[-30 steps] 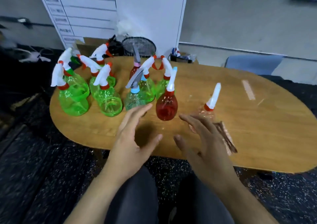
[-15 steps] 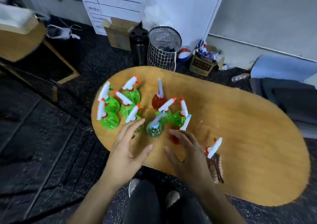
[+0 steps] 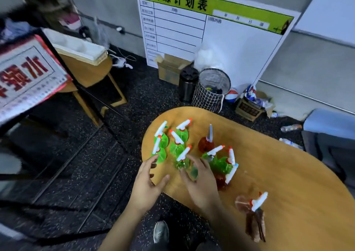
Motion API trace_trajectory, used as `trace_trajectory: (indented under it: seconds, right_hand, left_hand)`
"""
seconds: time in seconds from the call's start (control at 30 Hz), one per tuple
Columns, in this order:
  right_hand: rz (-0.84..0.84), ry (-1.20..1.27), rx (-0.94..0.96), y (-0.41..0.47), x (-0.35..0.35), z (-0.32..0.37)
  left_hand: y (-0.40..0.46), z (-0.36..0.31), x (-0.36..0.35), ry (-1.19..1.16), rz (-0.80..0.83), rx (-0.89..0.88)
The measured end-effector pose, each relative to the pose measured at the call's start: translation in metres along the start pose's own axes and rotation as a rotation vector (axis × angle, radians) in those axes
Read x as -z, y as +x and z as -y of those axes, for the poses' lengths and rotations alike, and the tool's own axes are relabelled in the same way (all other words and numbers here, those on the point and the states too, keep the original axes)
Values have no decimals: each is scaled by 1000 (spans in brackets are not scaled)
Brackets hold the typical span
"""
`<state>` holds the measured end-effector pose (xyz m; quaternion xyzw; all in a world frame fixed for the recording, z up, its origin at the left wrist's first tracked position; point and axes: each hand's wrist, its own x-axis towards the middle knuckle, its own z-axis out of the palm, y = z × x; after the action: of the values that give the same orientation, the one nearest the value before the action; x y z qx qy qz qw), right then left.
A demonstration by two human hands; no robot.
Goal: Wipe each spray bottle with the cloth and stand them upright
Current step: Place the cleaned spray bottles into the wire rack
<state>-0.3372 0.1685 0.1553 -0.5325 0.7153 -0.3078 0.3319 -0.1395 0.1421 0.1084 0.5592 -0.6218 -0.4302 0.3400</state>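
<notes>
Several spray bottles stand upright in a cluster on the left end of the oval wooden table: green ones, a dark red one at the back and a red one at the front. A clear pinkish bottle stands apart at the front right, beside a folded brown cloth. My left hand hovers with fingers spread at the table's left edge, just before the green bottles. My right hand is spread over a pale bottle at the front of the cluster. Neither hand holds anything.
On the dark floor behind the table stand a wire mesh bin, a black bin, a cardboard box and a large white planning board. A second wooden table is at the left, a grey seat at the right.
The view has risen and swung left, so the table looks smaller and further. Both hands have shifted left along the cluster, still spread and holding nothing.
</notes>
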Motion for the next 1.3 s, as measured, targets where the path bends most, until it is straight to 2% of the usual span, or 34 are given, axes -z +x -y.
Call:
trace_trajectory:
  seconds: [0.23,0.47,0.67,0.87,1.03,1.3]
  right_hand:
    - [28,-47,-66,24,-27,-3]
    - [82,-31,-214,81,-27,-33]
    - [153,-59,-278,126,-27,-59]
    - [247,-80,-305,141,-40,-73]
    - [252,-69,-371,156,-51,-76]
    - [288,-226,-485,178,-73,-81]
  left_hand:
    - [35,29,22,-4,26,88]
    - [81,56,-5,-69,44,291]
    - [120,74,-21,0,23,440]
    - [144,78,-24,91,58,441]
    - [177,91,-26,172,99,469]
    - [206,116,-31,277,300,527]
